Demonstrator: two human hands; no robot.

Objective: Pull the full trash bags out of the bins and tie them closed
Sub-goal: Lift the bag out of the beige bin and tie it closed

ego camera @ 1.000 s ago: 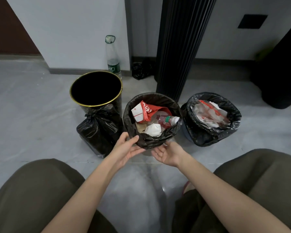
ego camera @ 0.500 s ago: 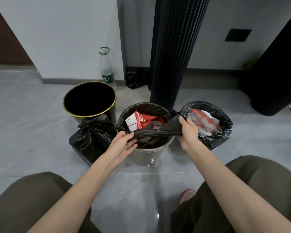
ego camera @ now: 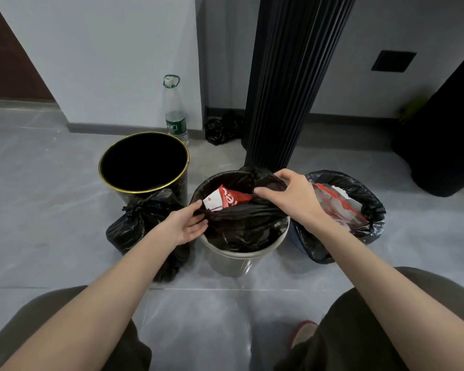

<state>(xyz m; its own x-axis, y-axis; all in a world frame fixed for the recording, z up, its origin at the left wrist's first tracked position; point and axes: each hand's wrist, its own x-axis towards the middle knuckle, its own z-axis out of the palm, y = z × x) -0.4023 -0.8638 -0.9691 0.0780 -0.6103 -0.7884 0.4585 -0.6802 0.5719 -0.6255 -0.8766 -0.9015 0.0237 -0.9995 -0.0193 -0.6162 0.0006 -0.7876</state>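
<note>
Since the previous moment my right hand (ego camera: 292, 199) had crept toward the far rim, fingers curled round the gathered trash bag (ego camera: 241, 228); my left hand (ego camera: 184, 226) seemingly pinched its near edge. It sat inside the middle bin (ego camera: 233, 263).

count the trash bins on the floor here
3: gold-rimmed black bin at left, unlined; grey bin in the middle; bag-covered bin at right. None seem hidden.
</note>
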